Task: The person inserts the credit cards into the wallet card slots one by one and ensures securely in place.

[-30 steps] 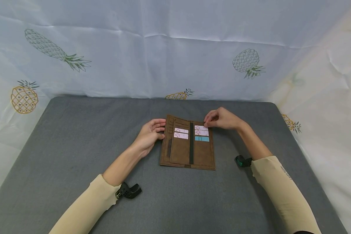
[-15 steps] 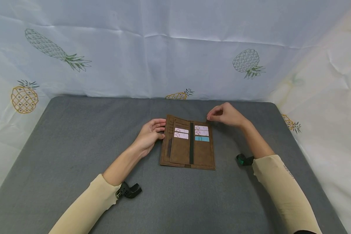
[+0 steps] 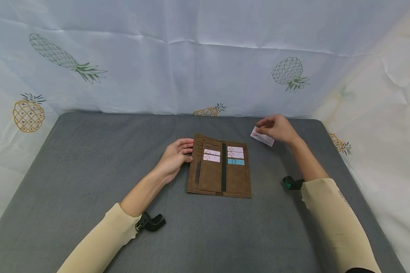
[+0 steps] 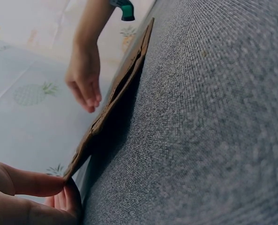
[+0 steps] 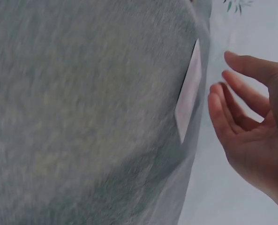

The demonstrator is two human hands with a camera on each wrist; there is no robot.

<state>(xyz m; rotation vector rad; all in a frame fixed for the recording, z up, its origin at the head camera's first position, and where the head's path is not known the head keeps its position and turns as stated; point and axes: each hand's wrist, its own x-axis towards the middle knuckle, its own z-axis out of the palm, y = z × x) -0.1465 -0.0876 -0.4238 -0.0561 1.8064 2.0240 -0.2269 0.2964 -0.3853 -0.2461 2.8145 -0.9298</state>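
A brown bifold wallet (image 3: 237, 180) lies spread out in the middle of the grey table. Several pink-white patterned cards (image 3: 235, 155) and one blue card (image 3: 236, 162) show in its slots. My left hand (image 3: 173, 157) pinches the wallet's left edge between thumb and fingers; the left wrist view shows that edge of the wallet (image 4: 85, 145) lifted off the cloth. Beyond the wallet's upper right corner is a loose pink-white card (image 3: 264, 138) at the table. My right hand (image 3: 276, 128) hovers over this card (image 5: 189, 93), thumb and fingers parted and apart from it in the right wrist view.
Grey cloth covers the table (image 3: 89, 170), whose far edge runs close behind the right hand. A pale curtain (image 3: 164, 68) with printed pineapples hangs behind and on the right. A black wrist device (image 3: 151, 222) is strapped to the left forearm.
My right hand has moved from the wallet's upper right corner outward to the right and back. A pink-white card now shows under it. The left hand and wallet have stayed put.
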